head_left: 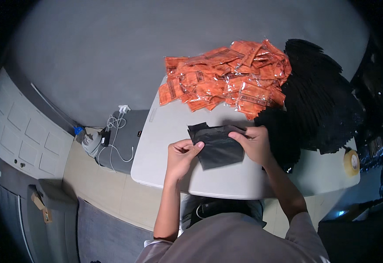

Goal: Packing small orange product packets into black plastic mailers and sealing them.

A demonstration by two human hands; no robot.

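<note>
A flat black bag, thin and slightly creased, is held up above the front of the white table. My left hand pinches its left edge, thumb on the near face. At its upper right, my right hand grips the bag's top edge between thumb and fingers. The top edge looks uneven, with a flap sticking up at the left corner. Whether anything is inside cannot be seen. Just beyond it lies a heap of orange packets in clear, shiny wrapping.
Large fanned stacks of black bags cover the table's right side. A roll of tape stands at the right edge of the white table. Left of the table, white cables lie on a grey surface. A white door is farther left.
</note>
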